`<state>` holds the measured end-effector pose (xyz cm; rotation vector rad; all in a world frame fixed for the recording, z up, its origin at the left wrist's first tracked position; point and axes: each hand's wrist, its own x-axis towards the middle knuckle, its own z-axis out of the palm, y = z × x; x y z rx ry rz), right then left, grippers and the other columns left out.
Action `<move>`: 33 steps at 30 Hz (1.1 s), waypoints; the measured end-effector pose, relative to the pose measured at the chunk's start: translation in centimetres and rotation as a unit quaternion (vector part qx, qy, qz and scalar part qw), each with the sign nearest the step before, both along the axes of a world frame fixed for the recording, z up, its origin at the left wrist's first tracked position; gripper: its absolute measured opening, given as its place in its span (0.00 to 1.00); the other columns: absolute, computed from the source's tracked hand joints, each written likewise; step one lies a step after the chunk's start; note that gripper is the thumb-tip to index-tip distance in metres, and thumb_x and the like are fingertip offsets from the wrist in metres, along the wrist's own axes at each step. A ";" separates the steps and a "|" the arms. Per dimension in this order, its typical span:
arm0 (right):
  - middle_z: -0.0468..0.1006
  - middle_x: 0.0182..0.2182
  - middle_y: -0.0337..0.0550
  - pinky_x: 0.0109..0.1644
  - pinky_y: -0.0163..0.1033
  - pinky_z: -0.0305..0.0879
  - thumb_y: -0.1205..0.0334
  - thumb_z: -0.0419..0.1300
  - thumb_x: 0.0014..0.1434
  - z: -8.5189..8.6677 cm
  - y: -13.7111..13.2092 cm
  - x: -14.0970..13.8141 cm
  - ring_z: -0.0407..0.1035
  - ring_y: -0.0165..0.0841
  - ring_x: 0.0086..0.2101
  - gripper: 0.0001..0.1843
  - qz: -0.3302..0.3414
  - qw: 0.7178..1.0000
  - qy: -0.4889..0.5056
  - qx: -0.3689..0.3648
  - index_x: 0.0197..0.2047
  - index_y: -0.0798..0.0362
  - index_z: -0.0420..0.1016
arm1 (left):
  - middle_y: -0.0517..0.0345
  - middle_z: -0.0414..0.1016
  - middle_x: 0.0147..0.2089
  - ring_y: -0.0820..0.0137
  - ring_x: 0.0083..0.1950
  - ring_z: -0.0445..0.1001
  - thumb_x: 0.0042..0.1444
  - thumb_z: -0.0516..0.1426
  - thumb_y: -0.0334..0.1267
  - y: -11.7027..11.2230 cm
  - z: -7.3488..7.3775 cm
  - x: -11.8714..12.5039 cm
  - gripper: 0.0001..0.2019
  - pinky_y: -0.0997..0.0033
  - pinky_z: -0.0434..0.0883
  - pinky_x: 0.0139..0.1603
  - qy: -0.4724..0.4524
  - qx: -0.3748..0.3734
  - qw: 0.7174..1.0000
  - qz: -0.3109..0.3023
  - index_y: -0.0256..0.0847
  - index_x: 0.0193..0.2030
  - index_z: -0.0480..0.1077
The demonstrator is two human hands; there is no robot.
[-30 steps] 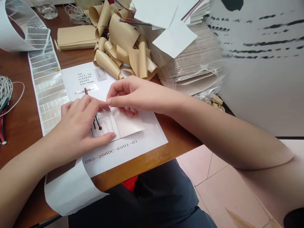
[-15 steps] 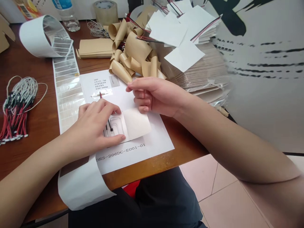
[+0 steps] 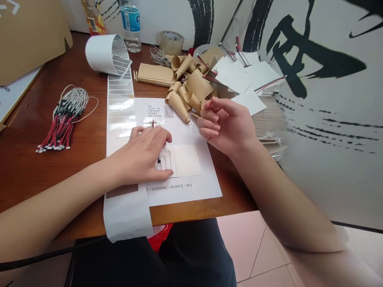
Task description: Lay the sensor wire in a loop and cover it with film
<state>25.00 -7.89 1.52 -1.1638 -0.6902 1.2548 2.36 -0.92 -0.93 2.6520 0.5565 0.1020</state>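
White card (image 3: 188, 161) is lying under the left hand (image 3: 146, 153)

On the left, one cardboard piece (image 3: 30, 40) is leaning in. One bunch of wires (image 3: 64, 115) is lying near it, too many to count. Two bottles are standing behind: one orange bottle (image 3: 92, 18), one blue-label bottle (image 3: 131, 24). One white roll (image 3: 100, 54) is sitting in front. The left hand is resting with its fingers spread, hiding part of the card. One printed sheet (image 3: 185, 195) is lying under that card. One tape roll (image 3: 171, 43) is sitting at the back. Many brown paper curls (image 3: 199, 85) are making a heap. The right hand (image 3: 229, 123) is hanging in the air, apart from the left, fingers curling; I cannot tell if they are pinching anything. Many white squares (image 3: 239, 75) are lying behind it.

The wooden table (image 3: 32, 167) is holding everything. Pink tiles (image 3: 245, 239) are covering the floor, and black paint is marking the white wall (image 3: 323, 175).
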 end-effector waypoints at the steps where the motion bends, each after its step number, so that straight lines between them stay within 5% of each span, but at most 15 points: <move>1: 0.50 0.20 0.29 0.22 0.33 0.41 0.59 0.68 0.54 -0.1 0.0 -0.2 0.41 0.24 0.21 0.11 -0.013 1.000 -0.011 0.013 0.28 0.51 0.70 | 0.51 0.69 0.50 0.56 0.52 0.68 0.54 0.60 0.55 0.0 0.0 -0.1 0.26 0.48 0.55 0.64 -0.006 0.007 1.000 -0.001 0.41 0.51 0.61; 7: 0.56 0.18 0.30 0.25 0.36 0.42 0.56 0.66 0.61 -2.1 -0.3 -1.7 0.46 0.26 0.20 0.13 -0.052 0.978 -0.198 0.051 0.28 0.49 0.70 | 0.52 0.72 0.46 0.60 0.47 0.70 0.57 0.60 0.47 -0.6 0.4 -0.3 0.14 0.53 0.58 0.57 -0.029 0.105 0.992 -0.067 0.42 0.44 0.64; 12: 0.61 0.22 0.33 0.31 0.38 0.49 0.48 0.63 0.64 -3.7 0.0 -1.8 0.53 0.28 0.25 0.18 -0.075 0.884 -0.451 0.099 0.28 0.50 0.71 | 0.53 0.75 0.40 0.65 0.37 0.69 0.56 0.53 0.28 -2.1 0.5 0.0 0.05 0.59 0.60 0.45 -0.041 0.138 0.979 -0.147 0.42 0.38 0.65; 18: 0.60 0.21 0.35 0.34 0.40 0.51 0.47 0.55 0.66 -4.3 0.7 -1.7 0.54 0.30 0.26 0.20 -0.118 0.837 -0.519 0.125 0.26 0.50 0.65 | 0.56 0.77 0.40 0.68 0.35 0.71 0.59 0.55 0.33 0.1 0.5 -0.8 0.03 0.68 0.63 0.37 -0.086 0.053 0.992 -0.079 0.42 0.40 0.66; 21: 0.59 0.21 0.34 0.33 0.39 0.49 0.50 0.55 0.66 -3.6 0.7 -2.2 0.53 0.30 0.25 0.18 -0.063 0.824 -0.550 0.125 0.28 0.50 0.65 | 0.54 0.77 0.38 0.66 0.36 0.71 0.59 0.54 0.33 2.0 0.6 -1.3 0.03 0.67 0.62 0.37 -0.102 0.044 0.994 -0.009 0.41 0.40 0.67; 27: 0.61 0.19 0.30 0.31 0.37 0.50 0.62 0.65 0.56 -0.7 1.2 -4.3 0.54 0.27 0.23 0.06 0.194 0.781 -0.579 0.129 0.29 0.51 0.73 | 0.55 0.77 0.36 0.68 0.34 0.71 0.58 0.56 0.34 2.7 0.2 -1.3 0.04 0.69 0.61 0.35 -0.085 0.016 0.996 0.004 0.40 0.40 0.71; 33: 0.67 0.23 0.32 0.33 0.36 0.54 0.70 0.58 0.54 -0.4 0.1 -4.9 0.59 0.27 0.25 0.04 0.272 0.765 -0.568 0.133 0.32 0.52 0.70 | 0.56 0.76 0.34 0.68 0.33 0.70 0.57 0.56 0.32 2.4 -0.3 -0.9 0.01 0.69 0.58 0.33 -0.070 0.001 0.998 -0.002 0.41 0.34 0.69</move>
